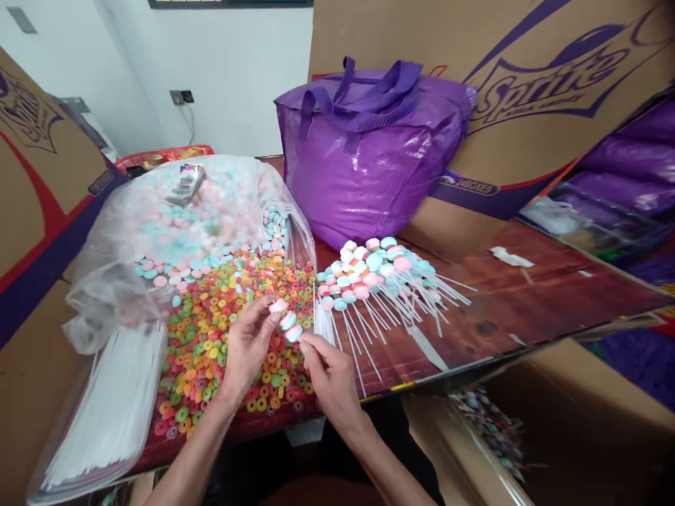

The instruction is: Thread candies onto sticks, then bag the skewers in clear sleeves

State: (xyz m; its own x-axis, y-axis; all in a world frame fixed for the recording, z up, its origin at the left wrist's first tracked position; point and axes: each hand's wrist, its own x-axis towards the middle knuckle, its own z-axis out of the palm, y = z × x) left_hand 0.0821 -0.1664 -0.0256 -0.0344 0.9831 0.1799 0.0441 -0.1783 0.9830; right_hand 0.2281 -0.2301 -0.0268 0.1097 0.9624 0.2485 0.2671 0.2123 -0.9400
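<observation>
Above the ring candies, my left hand [247,346] pinches a pink marshmallow [278,306] at the upper end of a short row. Below it in the row are blue, white and pink marshmallows [290,325]. My right hand [333,377] is closed at the row's lower end, where a stick seems to be gripped; the fingers hide most of it. Colourful ring candies [211,351] spread under both hands. To the right lies a pile of marshmallow skewers [363,274], their white sticks pointing toward me.
A clear bag of marshmallows [179,218] lies at back left, a small grey packet [185,185] on top. Bagged white sticks [105,407] lie front left. Behind stands a purple bag [363,169], with cardboard [464,176] around. Below the table's right edge, an open box [580,422] holds wrapped items.
</observation>
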